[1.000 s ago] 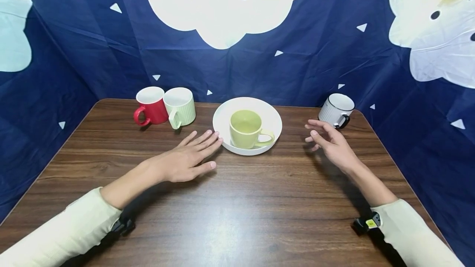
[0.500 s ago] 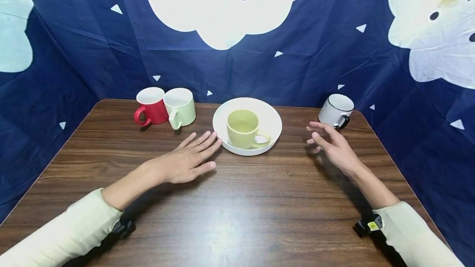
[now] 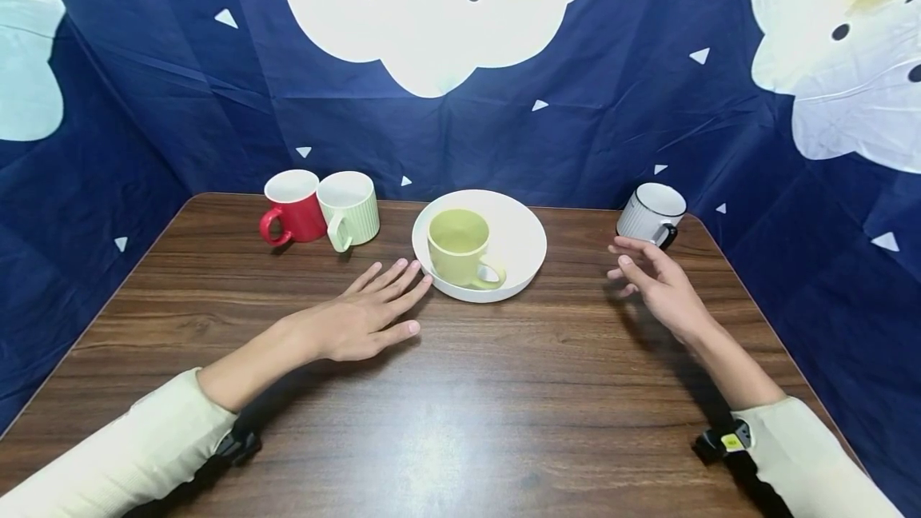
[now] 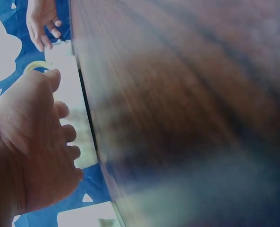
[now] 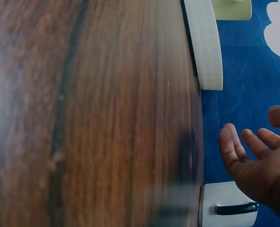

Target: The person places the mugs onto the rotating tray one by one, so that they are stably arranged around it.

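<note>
Head view: a yellow-green, ceramic-looking cup [image 3: 452,264] stands upright in a shallow, round white dish [image 3: 520,245] at the far middle, left of the dish's centre; the raised rim likely stops it sliding out. Fingers spread, the left hand [image 3: 360,320] grasps nothing, fingertips at the dish's left edge, perhaps steadying it, though contact is unclear. The right hand [image 3: 671,288], loosely bent and grasping nothing, is near a ribbed white mug with a black handle [image 3: 639,214].

No readable text, the yellow label [image 3: 732,443] on the right-wrist device [image 3: 708,447] too small.
</note>
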A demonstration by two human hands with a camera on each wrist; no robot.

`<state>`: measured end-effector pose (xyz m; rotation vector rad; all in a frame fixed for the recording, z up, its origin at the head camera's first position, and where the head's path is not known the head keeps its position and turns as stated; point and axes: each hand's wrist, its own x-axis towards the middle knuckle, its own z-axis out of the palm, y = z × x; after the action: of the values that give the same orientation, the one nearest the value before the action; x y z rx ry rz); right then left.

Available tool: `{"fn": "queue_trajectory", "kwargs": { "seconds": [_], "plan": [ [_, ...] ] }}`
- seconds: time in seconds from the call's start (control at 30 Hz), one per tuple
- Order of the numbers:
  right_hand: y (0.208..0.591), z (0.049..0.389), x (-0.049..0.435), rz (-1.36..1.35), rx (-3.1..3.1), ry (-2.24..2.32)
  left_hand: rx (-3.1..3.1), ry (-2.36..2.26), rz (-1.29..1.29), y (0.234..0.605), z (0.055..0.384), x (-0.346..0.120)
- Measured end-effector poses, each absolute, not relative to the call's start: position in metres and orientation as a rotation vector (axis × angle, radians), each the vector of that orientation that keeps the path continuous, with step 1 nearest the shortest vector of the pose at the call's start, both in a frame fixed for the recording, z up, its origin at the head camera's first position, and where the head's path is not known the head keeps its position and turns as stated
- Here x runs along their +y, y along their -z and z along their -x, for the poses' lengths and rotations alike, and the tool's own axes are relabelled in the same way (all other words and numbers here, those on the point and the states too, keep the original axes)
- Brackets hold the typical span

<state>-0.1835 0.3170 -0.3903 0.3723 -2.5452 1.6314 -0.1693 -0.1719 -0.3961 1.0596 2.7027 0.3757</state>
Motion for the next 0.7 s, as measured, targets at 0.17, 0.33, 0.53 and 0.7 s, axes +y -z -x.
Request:
{"fn": "queue_trajectory", "kwargs": {
  "seconds": [0.17, 0.33, 0.53, 0.7],
  "plan": [
    [0.389, 0.183, 0.325, -0.311, -2.51, -1.672, 2.712, -0.369, -1.057, 0.395, 0.171, -0.173],
    [0.389, 0.183, 0.335, -0.247, -2.414, -1.774, 2.707, -0.364, -1.06, 0.394, 0.173, -0.173],
    [0.389, 0.185, 0.35, -0.181, -2.305, -1.862, 2.698, -0.368, -1.052, 0.394, 0.174, -0.175],
    [0.388, 0.187, 0.362, -0.157, -2.217, -1.921, 2.688, -0.368, -1.039, 0.393, 0.176, -0.177]
  ]
}}
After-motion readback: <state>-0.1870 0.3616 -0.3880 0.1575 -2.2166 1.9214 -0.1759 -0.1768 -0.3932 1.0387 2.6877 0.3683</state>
